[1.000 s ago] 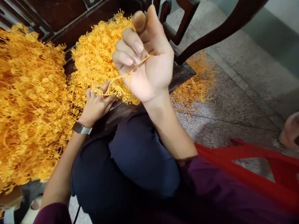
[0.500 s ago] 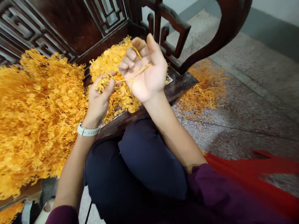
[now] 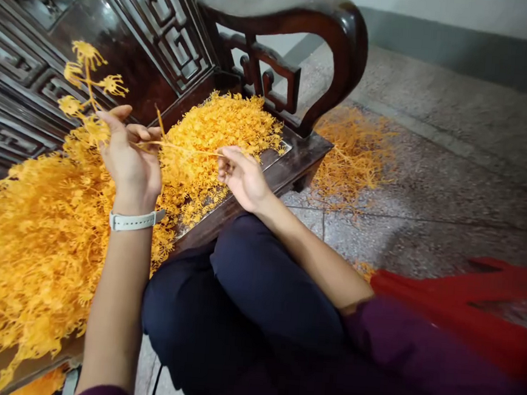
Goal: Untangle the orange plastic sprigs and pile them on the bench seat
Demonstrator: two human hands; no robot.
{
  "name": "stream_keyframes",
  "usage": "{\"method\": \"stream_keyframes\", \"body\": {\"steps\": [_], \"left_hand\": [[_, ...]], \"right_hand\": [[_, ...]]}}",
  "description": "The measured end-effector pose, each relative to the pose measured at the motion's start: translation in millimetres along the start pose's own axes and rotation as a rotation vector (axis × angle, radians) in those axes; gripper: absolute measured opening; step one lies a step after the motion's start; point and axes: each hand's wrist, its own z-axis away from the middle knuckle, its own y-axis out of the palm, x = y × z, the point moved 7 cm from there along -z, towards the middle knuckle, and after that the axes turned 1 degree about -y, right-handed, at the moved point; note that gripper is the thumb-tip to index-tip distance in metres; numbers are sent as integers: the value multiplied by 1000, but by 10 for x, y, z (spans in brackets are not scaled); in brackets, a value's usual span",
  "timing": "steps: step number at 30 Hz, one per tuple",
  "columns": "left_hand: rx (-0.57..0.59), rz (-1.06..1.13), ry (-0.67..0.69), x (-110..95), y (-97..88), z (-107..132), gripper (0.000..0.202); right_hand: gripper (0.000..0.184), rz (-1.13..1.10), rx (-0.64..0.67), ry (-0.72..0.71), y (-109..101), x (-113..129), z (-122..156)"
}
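A yellow-orange plastic flower sprig (image 3: 89, 80) with several spidery heads is gripped in my left hand (image 3: 132, 157), its heads sticking out past the thumb. The sprig's thin stem (image 3: 185, 149) runs rightward from that palm. My right hand (image 3: 242, 174) pinches the stem's far end between thumb and fingers. Behind and below both hands lies a pile of loose yellow flower heads (image 3: 228, 122) on the wooden bench seat. Under my left forearm a bigger heap of yellow sprigs (image 3: 41, 241) spreads out.
The dark carved bench (image 3: 274, 180) has a lattice back and a curved armrest (image 3: 349, 40). Bare orange stems (image 3: 353, 156) lie heaped on the stone floor beyond its end. Red cloth (image 3: 447, 297) stretches at the right. My knees (image 3: 257, 282) sit close against the bench edge.
My left hand has turned and risen leftward, with the sprig's heads now above it. My right hand has moved lower and closed from an open palm onto the stem. The view has shifted slightly.
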Motion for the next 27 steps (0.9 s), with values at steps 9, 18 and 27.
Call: {"method": "stream_keyframes", "body": {"steps": [9, 18, 27], "left_hand": [[-36, 98, -108, -40, -192, -130, 48], [47, 163, -291, -64, 100, 375, 39], [496, -7, -320, -35, 403, 686, 37]], "right_hand": [[38, 111, -8, -54, -134, 1, 103], [26, 50, -90, -98, -306, 159, 113], [42, 374, -95, -286, -116, 375, 129]]}}
